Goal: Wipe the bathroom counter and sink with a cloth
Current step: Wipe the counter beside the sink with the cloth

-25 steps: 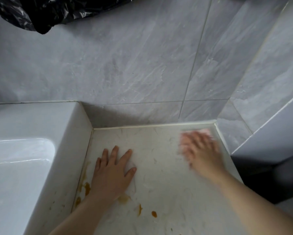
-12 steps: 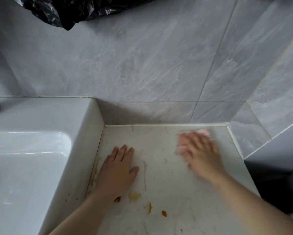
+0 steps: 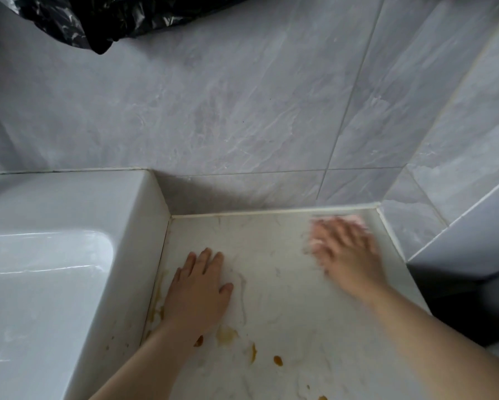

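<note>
Pink cloth (image 3: 355, 220) sits at the far right corner of the counter (image 3: 288, 307), right up against the back seam & close to the right edge. Only bits of it show: a strip past the fingertips and a small patch on the thumb side. The rest is under the right hand (image 3: 347, 252). That hand lies on top, palm down, fingers stretched & spread, pressing flat, not curled round it. Hand and cloth are both blurred, so finer detail can't be made out.

Left hand (image 3: 197, 290) is flat on the counter too, at the left part, just beside the sink (image 3: 49, 272) wall; can't tell if it touches. Fingers straight & close together, pointing far, thumb out to the right. Holds nothing. The 2 hands are well apart, w/ bare surface between them.

Counter is white w/ faint grey veins and lies lower than the sink rim. Orange-brown stains (image 3: 277, 361): several blobs near the left wrist and to its right, and a paler smear (image 3: 226, 336) by the wrist. There are also streaks along the joint btw counter & sink wall, and more spots at the near edge of view.

Sink is white and glossy, basin at left, flat rim reaching the back wall. Grey marbled wall tiles (image 3: 242, 111) stand behind & at right. A crumpled black plastic bag (image 3: 103, 21) shows at far left, high against the wall.
</note>
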